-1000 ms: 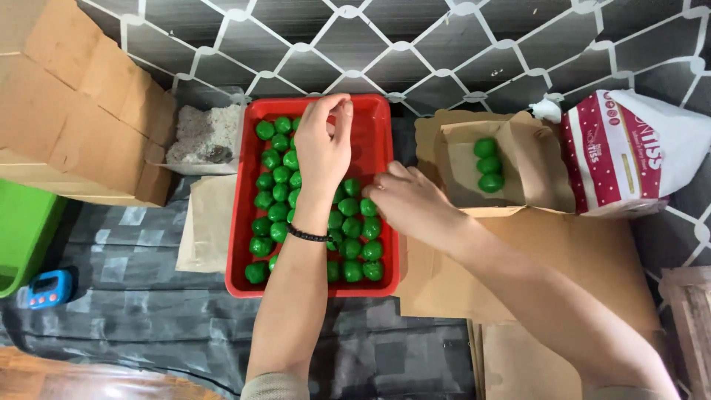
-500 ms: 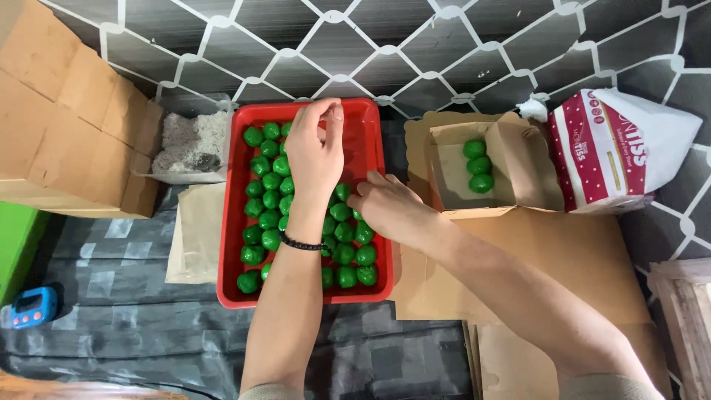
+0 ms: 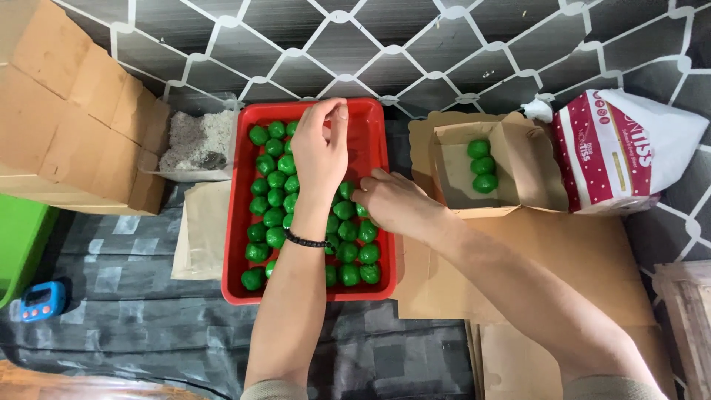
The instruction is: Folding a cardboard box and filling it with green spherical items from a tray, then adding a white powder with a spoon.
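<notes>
Your right hand (image 3: 396, 204) closes its grip on a ball (image 3: 361, 210) in the tray (image 3: 370, 133); your left hand (image 3: 320, 152), grip loose, hovers at 12 o'clock, steadying nothing.

The tray (image 3: 378, 141) holds rows of balls (image 3: 275, 198). Left of it stands a container of powder (image 3: 194, 141), beyond that stacked cardboard boxes (image 3: 67, 126). Right of the tray, an open carton (image 3: 518, 167) contains three balls (image 3: 483, 166); a tissue pack (image 3: 629, 152) lies further right.

The right hand (image 3: 392, 201) has slid left, deeper among the green balls (image 3: 348, 230) in the red tray (image 3: 235, 222).
</notes>
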